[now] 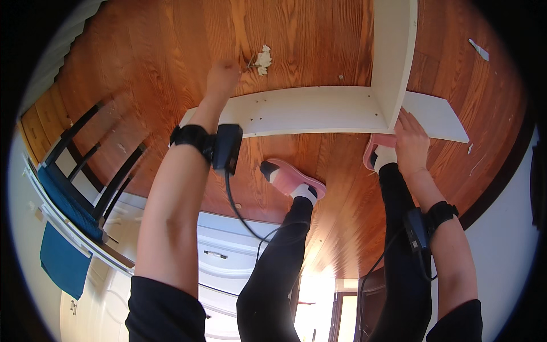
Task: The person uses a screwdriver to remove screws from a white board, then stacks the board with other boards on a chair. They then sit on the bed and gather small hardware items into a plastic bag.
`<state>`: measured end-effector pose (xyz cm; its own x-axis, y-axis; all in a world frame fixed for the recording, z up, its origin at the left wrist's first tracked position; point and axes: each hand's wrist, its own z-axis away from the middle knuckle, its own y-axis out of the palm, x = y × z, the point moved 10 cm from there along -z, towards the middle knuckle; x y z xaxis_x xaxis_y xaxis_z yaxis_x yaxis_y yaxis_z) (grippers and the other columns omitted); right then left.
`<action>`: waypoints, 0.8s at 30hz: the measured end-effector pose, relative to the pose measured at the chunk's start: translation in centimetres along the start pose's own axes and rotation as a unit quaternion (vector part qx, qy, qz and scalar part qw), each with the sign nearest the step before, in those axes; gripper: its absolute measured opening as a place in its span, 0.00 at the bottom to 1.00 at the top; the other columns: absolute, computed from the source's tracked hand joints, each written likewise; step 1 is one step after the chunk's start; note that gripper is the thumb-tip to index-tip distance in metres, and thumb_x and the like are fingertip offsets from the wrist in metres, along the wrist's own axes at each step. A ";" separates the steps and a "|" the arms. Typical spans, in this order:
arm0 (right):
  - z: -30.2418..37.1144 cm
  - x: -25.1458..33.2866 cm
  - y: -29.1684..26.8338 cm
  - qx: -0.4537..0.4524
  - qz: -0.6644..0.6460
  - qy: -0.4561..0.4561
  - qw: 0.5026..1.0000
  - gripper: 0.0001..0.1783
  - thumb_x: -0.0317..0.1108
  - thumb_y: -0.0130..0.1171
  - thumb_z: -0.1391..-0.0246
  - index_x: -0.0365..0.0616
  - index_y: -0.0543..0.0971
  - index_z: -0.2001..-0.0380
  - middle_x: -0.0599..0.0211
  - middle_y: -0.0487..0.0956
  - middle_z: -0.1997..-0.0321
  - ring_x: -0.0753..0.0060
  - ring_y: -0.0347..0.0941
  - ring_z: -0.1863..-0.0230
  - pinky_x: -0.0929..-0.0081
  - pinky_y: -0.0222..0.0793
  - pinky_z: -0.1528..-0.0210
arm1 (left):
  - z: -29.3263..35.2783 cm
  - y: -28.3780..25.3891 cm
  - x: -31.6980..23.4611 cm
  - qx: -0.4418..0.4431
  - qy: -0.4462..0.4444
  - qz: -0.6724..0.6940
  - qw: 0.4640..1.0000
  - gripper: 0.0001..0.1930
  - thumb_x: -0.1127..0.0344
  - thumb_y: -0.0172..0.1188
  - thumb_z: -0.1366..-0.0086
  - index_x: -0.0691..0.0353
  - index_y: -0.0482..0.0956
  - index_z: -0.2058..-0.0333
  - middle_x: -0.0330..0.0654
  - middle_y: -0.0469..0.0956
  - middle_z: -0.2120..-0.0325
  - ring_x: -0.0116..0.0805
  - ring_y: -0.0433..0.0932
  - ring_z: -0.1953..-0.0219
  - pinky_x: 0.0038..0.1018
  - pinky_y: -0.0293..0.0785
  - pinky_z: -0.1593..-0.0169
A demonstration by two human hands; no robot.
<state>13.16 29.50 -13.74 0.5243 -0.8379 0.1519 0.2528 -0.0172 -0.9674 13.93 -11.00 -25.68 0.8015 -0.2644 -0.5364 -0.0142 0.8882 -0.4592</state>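
My left hand point(223, 77) is smeared by motion over the wood floor, so its finger pose does not show clearly. Right beside it lie a crumpled white scrap point(263, 60) and a thin dark metal piece point(250, 61). A long white board point(296, 111) with small drilled holes lies flat on the floor. Across it stands an upright white panel point(393, 57), running away from me. My right hand point(411, 139) rests at the near lower corner of that panel, its fingers stretched out against the right side where the two boards meet.
My feet in pink slippers point(293, 179) are just this side of the board. A chair with dark legs and a blue seat point(71, 194) is at left. White drawers point(222, 245) appear below. White scraps point(478, 50) lie on the floor at far right.
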 end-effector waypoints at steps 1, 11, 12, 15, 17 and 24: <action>0.0 0.1 0.3 0.004 0.002 -0.005 1.000 0.18 0.24 0.54 0.55 0.37 0.76 0.57 0.62 0.76 0.46 0.63 0.73 0.45 0.69 0.70 0.44 | 0.9 -0.8 -0.9 -0.005 -0.003 -0.018 1.000 0.16 0.64 0.51 0.34 0.75 0.76 0.58 0.51 0.78 0.66 0.35 0.81 0.66 0.24 0.79 0.67; 4.7 1.5 7.6 0.199 0.214 -0.115 0.949 0.27 0.35 0.49 0.48 0.34 0.71 0.45 0.53 0.68 0.39 0.55 0.57 0.34 0.51 0.52 0.32 | 9.5 1.9 -28.7 -0.008 0.369 -0.165 0.914 0.24 0.59 0.53 0.39 0.72 0.70 0.49 0.52 0.71 0.54 0.43 0.76 0.52 0.32 0.74 0.52; 5.3 1.8 8.0 0.206 0.210 -0.120 0.948 0.26 0.35 0.49 0.49 0.33 0.71 0.47 0.52 0.70 0.40 0.54 0.60 0.36 0.51 0.52 0.33 | 11.0 3.2 -29.8 -0.006 0.384 -0.166 0.908 0.24 0.62 0.53 0.40 0.71 0.69 0.48 0.54 0.68 0.52 0.45 0.75 0.51 0.33 0.73 0.52; 4.9 3.3 7.2 0.078 0.222 -0.128 0.964 0.21 0.33 0.47 0.48 0.37 0.75 0.51 0.57 0.73 0.46 0.53 0.65 0.42 0.49 0.55 0.35 | 15.6 7.6 -31.2 -0.001 0.401 -0.139 0.905 0.27 0.69 0.54 0.44 0.71 0.65 0.45 0.57 0.61 0.47 0.51 0.72 0.48 0.34 0.72 0.49; 5.7 2.6 10.9 0.236 0.215 -0.106 0.942 0.24 0.37 0.48 0.43 0.40 0.71 0.44 0.58 0.72 0.44 0.58 0.64 0.40 0.51 0.53 0.34 | 18.4 10.2 -30.7 -0.003 0.387 -0.103 0.916 0.30 0.75 0.55 0.47 0.71 0.62 0.43 0.59 0.56 0.43 0.55 0.70 0.47 0.35 0.71 0.47; 6.9 1.5 9.2 0.217 0.172 -0.059 0.959 0.23 0.41 0.47 0.40 0.40 0.71 0.46 0.61 0.73 0.48 0.64 0.66 0.45 0.61 0.57 0.40 | 26.6 13.3 -24.3 -0.050 0.198 0.006 0.979 0.40 0.86 0.55 0.51 0.71 0.51 0.38 0.70 0.47 0.38 0.64 0.67 0.45 0.39 0.71 0.47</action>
<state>21.90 31.84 -20.99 0.7194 -0.6851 -0.1144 0.3489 0.4989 -0.7933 10.11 17.22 0.08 0.5065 -0.3970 -0.7654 -0.0971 0.8558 -0.5081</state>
